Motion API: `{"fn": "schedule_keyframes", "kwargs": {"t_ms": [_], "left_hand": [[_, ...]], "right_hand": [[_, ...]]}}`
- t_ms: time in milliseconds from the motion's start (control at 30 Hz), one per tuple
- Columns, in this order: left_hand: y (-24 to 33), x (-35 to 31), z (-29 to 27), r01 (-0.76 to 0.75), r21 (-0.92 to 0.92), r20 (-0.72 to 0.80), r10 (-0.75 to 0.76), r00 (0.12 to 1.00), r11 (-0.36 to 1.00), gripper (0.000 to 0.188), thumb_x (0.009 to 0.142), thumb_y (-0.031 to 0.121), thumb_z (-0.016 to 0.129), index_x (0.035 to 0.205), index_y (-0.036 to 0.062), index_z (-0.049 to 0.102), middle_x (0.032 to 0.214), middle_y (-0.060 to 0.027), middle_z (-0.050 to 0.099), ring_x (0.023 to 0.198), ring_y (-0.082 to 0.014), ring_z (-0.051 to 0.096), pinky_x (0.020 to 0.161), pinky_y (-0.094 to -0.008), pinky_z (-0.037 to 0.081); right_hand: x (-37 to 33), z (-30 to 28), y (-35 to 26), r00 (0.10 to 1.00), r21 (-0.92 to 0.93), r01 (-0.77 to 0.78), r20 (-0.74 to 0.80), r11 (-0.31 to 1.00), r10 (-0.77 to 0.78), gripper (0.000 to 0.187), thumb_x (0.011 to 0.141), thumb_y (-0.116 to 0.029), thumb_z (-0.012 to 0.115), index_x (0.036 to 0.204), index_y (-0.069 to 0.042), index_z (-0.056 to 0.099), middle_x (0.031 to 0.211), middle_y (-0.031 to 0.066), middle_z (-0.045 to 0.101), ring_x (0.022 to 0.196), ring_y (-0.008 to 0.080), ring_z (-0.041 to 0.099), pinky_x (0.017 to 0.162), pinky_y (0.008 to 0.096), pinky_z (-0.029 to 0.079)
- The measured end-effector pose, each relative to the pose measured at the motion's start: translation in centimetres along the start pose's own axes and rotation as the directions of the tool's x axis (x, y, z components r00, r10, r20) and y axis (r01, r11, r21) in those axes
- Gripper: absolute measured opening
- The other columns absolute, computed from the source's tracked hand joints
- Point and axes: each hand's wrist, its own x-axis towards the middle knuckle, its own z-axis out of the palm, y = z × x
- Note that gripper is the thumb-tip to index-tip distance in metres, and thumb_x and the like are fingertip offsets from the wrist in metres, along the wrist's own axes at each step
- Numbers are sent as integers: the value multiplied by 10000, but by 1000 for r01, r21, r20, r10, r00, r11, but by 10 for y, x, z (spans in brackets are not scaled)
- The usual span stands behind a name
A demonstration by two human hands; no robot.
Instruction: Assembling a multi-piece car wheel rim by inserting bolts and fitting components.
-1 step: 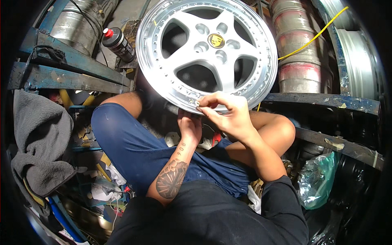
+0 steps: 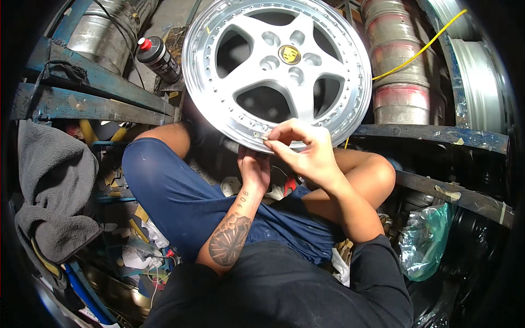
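A silver five-spoke wheel rim [image 2: 303, 98] is tilted up in front of me, with a yellow and black center cap [image 2: 289, 54] in its hub. Small bolt heads ring its polished lip. My right hand [image 2: 309, 150] is over the near lip, thumb and forefinger pinched together; a tiny pale piece seems to show at their tips, too small to name. Just left of those fingertips, a small emblem [image 2: 256, 134] sits on the lip. My left hand [image 2: 255, 170] reaches under the near edge, palm up, its fingertips hidden behind the rim.
Left of the rim stands a black bottle [image 2: 159, 60] with a red cap. Blue metal frames [image 2: 93, 104] flank me, a grey towel [image 2: 57, 186] hanging on the left one. Stacked metal rims [image 2: 402, 65], a yellow cord [image 2: 424, 49] and a green plastic bag [image 2: 425, 243] are at right.
My right fingertips have shifted very slightly at the rim's lip. Everything else keeps its place.
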Motion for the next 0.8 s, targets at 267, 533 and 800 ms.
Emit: {"fn": "schedule_keyframes", "kwargs": {"t_ms": [267, 533, 800], "left_hand": [[0, 2, -4, -15, -44, 71, 18, 997, 999, 295, 987, 192, 503, 1259, 77, 515, 1184, -79, 598, 1079, -196, 593, 878, -341, 510], [3, -1, 0, -39, -22, 42, 40, 998, 999, 276, 986, 166, 501, 1240, 60, 530, 1159, -78, 616, 1027, -184, 619, 853, -310, 519], [4, -1, -3, 10, -68, 30, -8, 1000, 998, 321, 987, 147, 466, 1296, 70, 506, 1257, -75, 572, 1169, -186, 545, 985, -371, 454]], "right_hand": [[8, -2, 1, 944, 599, -326, 175, 731, 278, 280, 854, -24, 709, 1109, 31, 608, 892, 86, 688, 804, 94, 647, 698, 239, 543], [10, -3, -4, 894, 622, -441, 248, 646, 372, 270, 898, -59, 680, 1138, 45, 615, 972, 120, 687, 893, 137, 668, 757, 265, 568], [23, 2, 20, 976, 68, -215, 43, 974, 212, 191, 869, -96, 689, 1026, 13, 688, 912, 74, 715, 756, 132, 635, 724, 272, 502]]}}
